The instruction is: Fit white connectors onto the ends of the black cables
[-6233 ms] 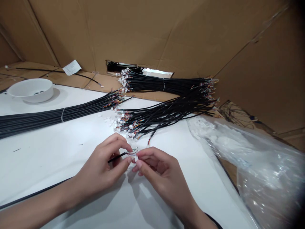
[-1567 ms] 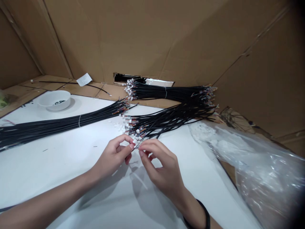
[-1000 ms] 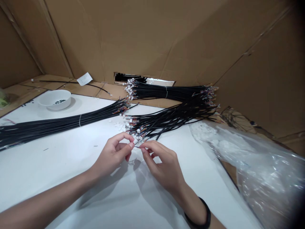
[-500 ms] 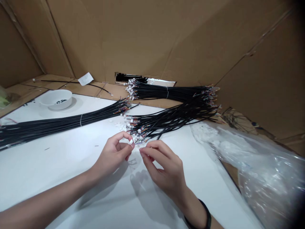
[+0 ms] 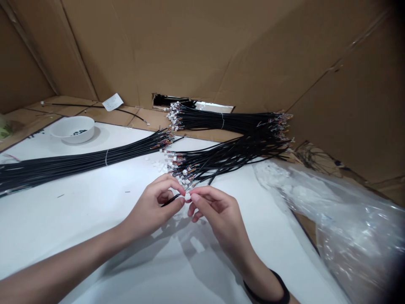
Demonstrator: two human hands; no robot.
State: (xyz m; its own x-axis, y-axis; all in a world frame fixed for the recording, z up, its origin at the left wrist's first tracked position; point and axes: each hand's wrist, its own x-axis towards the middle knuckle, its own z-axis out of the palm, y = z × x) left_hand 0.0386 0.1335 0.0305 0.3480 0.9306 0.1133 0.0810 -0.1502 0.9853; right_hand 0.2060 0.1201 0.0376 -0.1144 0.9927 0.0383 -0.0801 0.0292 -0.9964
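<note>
Between thumb and index finger, my left hand (image 5: 153, 209) pinches a thin black cable (image 5: 170, 200) close to its wire end. My right hand (image 5: 223, 213) grips a small white plug connector (image 5: 187, 196) by fingertip, right at the cable's end. The fingers cover the wires, so how far they sit in the connector cannot be told. Just beyond the hands lies a loose pile of black cables (image 5: 228, 154) with white connectors on their near-left ends. A tied cable bundle (image 5: 79, 164) stretches away to the left. Small white loose connectors (image 5: 156, 164) are scattered between them.
Another tied bundle (image 5: 218, 121) rests at the back by a slot in the cardboard wall (image 5: 190, 50). At left stands a white bowl (image 5: 72, 130) with small dark pieces, near a paper label (image 5: 112, 102). A clear plastic bag (image 5: 354, 228) spreads along the right.
My hands have come together. A black cable now shows in my left hand, and my right fingertips have closed on the white connector that was at the left fingertips.
</note>
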